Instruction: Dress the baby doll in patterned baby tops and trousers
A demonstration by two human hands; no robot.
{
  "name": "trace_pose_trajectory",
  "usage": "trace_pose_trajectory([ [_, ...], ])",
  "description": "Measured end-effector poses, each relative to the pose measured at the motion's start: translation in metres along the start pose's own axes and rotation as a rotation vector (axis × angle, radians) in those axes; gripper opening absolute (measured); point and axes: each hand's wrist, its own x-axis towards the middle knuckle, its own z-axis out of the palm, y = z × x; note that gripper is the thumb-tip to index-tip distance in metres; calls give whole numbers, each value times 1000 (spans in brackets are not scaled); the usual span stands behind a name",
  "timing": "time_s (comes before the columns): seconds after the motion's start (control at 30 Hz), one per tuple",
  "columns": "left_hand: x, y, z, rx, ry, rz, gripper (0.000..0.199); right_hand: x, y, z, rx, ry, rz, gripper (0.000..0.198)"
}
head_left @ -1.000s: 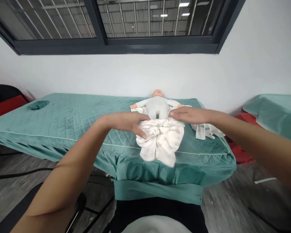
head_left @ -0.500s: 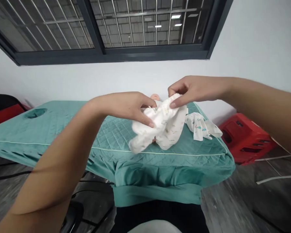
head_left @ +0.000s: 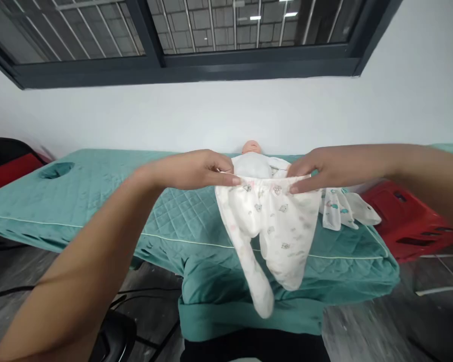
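White printed pants held up in front of doll, over near edge of bed. L hand & R hand equally near, fingers of each clamped on opp. sides of the waistband, which runs L–R btwn them, nearest doll. Long axis: waistband down to feet, legs pointing to wearer, away from doll; narrower leg slants R; can't tell if pants touch bed

Dark-framed window at twelve o'clock, slotted red plastic item at three, grey floor at five, black cable at eight
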Motion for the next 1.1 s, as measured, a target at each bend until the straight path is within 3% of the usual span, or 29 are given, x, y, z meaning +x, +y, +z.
trace_pose_trajectory([
  [0.1,-4,-17,2,116,265,-84,43,16,-4,16,-8,0,17,50],
  [0.2,-1,-24,8,134,736,-98,40,33,-13,29,-3,9,51,46],
  [0.27,2,-21,12,95,1007,-69,36,43,-17,38,-30,84,44,40],
  [0.33,5,-14,15,31,1141,-2,31,51,-17,50,-81,179,-42,32],
  [0.43,7,-3,22,-50,1105,146,32,58,-10,78,-100,206,-193,42],
  [0.53,14,-13,37,-42,1050,208,60,53,4,106,-66,171,-211,61],
  [0.63,28,-56,71,-70,989,196,58,40,24,123,-95,77,-199,56],
  [0.7,36,-97,102,-165,928,68,42,30,45,128,-126,-44,-153,43],
  [0.77,38,-135,133,-243,758,-66,37,22,74,128,-145,-126,-36,37],
  [0.87,31,-166,160,-218,423,-222,51,21,131,125,-148,24,118,32],
  [0.93,22,-166,159,-260,253,-198,68,30,175,121,-159,235,151,30],
  [1.0,17,-156,148,-388,223,-132,70,48,218,117,-165,358,173,41],
  [1.1,30,-138,133,-661,386,-177,51,86,266,106,-213,443,240,77],
])
